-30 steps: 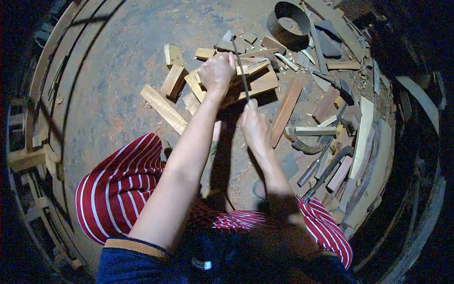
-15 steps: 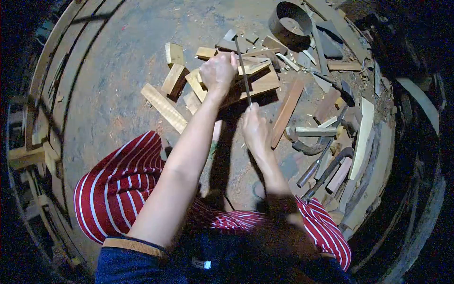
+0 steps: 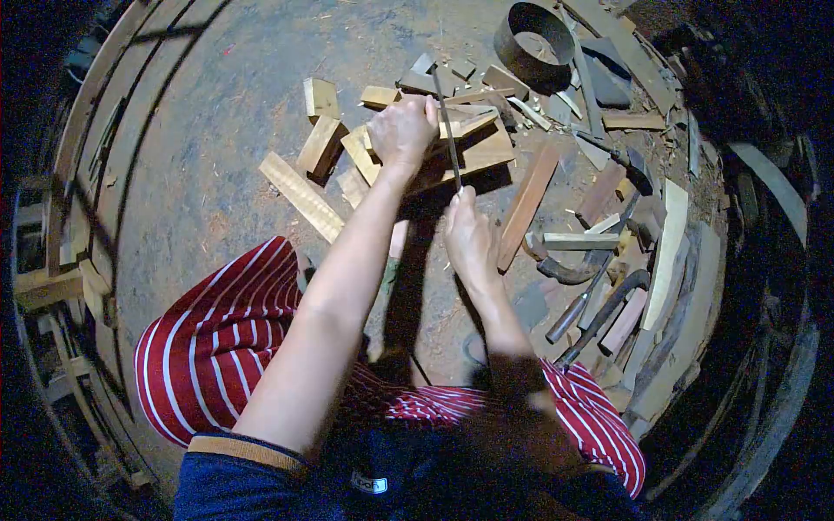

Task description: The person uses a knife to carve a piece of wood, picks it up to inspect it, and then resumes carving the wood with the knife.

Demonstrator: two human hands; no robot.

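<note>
My left hand (image 3: 403, 132) is closed over a pale strip of wood (image 3: 469, 127), which rests on a larger wood block (image 3: 486, 153). In my right hand (image 3: 472, 233) is the near end of a long thin dark tool (image 3: 449, 135), perhaps a saw or file; its handle is hidden by my fingers. The tool points away from me and crosses the strip just right of my left hand. Short blocks (image 3: 320, 146) stand left of my left hand, beside a longer pale board (image 3: 301, 196).
A round metal ring or tin (image 3: 533, 48) sits at the back right. A reddish-brown bar (image 3: 529, 207) lies right of my right hand. Farther right are a curved-blade tool (image 3: 625, 159), dark-handled tools (image 3: 601, 320) and many wood pieces. My knee (image 3: 221, 347) is at the left.
My right hand and the thin tool have shifted very slightly away from me. My left hand is in nearly the same place.
</note>
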